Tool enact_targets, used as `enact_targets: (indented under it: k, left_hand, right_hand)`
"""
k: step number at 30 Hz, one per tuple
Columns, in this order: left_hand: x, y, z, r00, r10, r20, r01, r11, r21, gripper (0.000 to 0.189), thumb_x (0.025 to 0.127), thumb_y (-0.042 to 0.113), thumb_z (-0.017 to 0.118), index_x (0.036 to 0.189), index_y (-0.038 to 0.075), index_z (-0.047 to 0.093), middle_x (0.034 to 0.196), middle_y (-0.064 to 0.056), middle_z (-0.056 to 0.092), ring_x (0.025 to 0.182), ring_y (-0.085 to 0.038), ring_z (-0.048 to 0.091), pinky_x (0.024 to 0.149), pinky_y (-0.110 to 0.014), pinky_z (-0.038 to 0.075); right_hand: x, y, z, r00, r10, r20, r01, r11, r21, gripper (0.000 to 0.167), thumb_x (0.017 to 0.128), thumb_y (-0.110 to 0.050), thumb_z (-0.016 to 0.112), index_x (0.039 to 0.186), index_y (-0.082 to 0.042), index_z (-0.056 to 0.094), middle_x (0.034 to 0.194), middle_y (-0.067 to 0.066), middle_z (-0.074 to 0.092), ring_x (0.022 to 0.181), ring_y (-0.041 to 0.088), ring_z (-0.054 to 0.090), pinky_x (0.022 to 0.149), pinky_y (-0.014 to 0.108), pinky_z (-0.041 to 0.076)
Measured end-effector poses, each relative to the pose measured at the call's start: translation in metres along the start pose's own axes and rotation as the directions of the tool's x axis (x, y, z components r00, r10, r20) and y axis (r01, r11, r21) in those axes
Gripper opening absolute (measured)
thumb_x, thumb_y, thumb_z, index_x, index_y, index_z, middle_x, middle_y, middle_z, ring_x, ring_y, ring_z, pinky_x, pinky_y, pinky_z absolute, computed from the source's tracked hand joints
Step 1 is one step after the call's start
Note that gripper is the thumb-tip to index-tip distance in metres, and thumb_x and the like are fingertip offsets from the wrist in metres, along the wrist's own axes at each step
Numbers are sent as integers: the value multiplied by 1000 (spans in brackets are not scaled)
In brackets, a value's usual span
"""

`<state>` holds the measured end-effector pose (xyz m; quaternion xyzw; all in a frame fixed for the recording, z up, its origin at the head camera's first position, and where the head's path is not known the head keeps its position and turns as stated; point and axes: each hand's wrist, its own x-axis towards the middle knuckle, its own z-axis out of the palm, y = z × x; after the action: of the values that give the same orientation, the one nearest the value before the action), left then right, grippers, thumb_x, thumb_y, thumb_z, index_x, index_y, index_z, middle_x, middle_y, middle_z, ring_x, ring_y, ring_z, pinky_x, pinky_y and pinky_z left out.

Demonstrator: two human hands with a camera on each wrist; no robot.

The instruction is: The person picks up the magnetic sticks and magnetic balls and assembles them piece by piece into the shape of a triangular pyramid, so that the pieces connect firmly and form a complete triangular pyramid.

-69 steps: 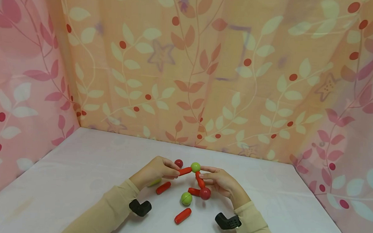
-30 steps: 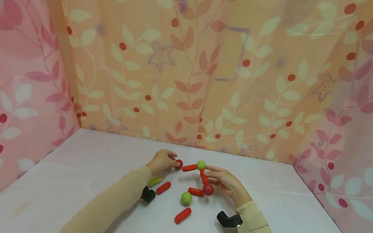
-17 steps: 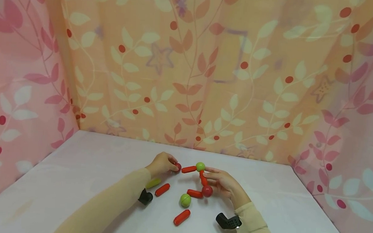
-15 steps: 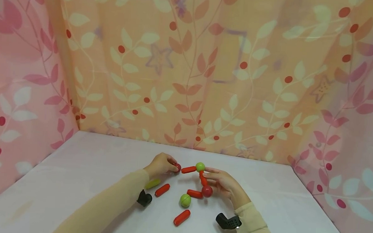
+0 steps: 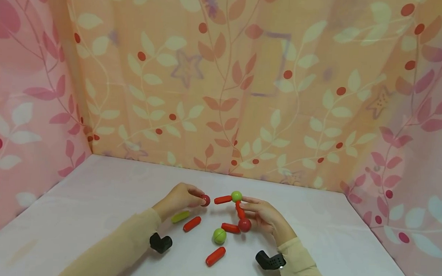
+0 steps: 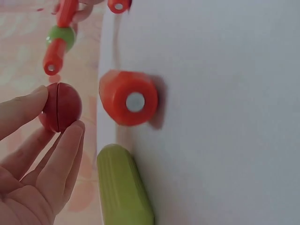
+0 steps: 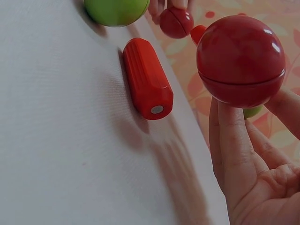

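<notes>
My left hand (image 5: 180, 199) pinches a red ball (image 6: 68, 107) between thumb and fingers, close to the free end of a chain of toy sticks and balls. The right hand (image 5: 264, 214) holds that chain by its lower red stick (image 5: 240, 210). From the free end, the chain runs red stick (image 5: 223, 200), green ball (image 5: 236, 196), the held stick, then a second red ball (image 5: 244, 224) at the bottom. A gap shows between the left hand's ball and the chain. In the right wrist view the lower red ball (image 7: 241, 61) hides part of the fingers.
Loose on the white table (image 5: 105, 199) lie several red sticks, one (image 5: 215, 256) nearest me, another (image 5: 230, 228) below the chain and a third (image 5: 192, 224) at left. A green ball (image 5: 219, 236) and a yellow-green stick (image 5: 180, 216) lie there too. Patterned cloth (image 5: 222, 93) walls the table.
My left hand has let go of the chain's upper red stick, taken the red ball behind it and drawn it slightly left. The right hand keeps its hold on the chain, almost still.
</notes>
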<state>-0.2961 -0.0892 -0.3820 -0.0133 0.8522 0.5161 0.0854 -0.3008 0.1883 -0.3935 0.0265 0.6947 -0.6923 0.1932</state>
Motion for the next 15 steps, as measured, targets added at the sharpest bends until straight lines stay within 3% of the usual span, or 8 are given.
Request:
enact_targets:
  k: [8,15]
  left_hand:
    - [-6,0,4,1000,-10,15,11,997,-71,28,80,26,83,105,17,76,106,-4,71,98,-22,62,80,-32,56]
    - [-9,2,10,1000,-25,16,26,998,-58,28,79,27,84,105,18,76,108,-3,70,100,-23,60,80,-32,54]
  right_hand:
    - [-1,0,0,1000,-1,-12,1,1000,-9,55,95,-15,66,144,0,48,107,3,76,91,14,71,81,24,58]
    - [0,1,0,1000,6,0,-6,1000,-21,54,95,-17,65,144,-1,49,108,3,76,91,14,72,79,27,59]
